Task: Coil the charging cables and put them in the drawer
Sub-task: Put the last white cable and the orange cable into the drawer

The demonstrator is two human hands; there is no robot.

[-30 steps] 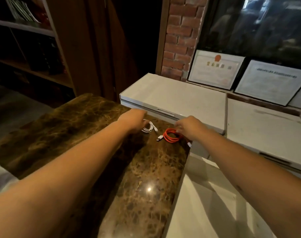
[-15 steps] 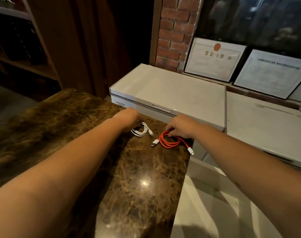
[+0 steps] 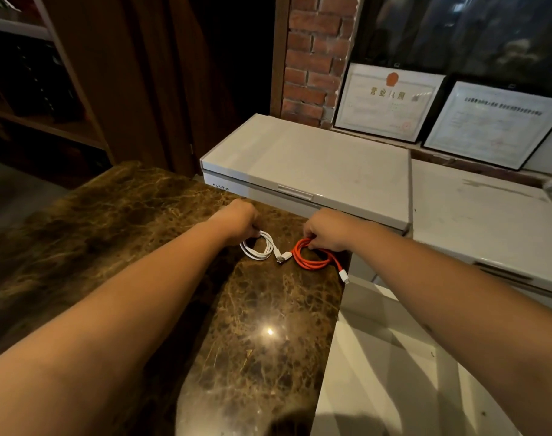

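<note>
The left hand grips the coiled white charging cable on the marble countertop; just to its right, the right hand pinches the coiled orange charging cable, whose plugs lie between both hands

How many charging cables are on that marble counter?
2. The white cable lies coiled under the left hand; the orange cable is coiled beside it, under the right hand. None other shows.
</note>
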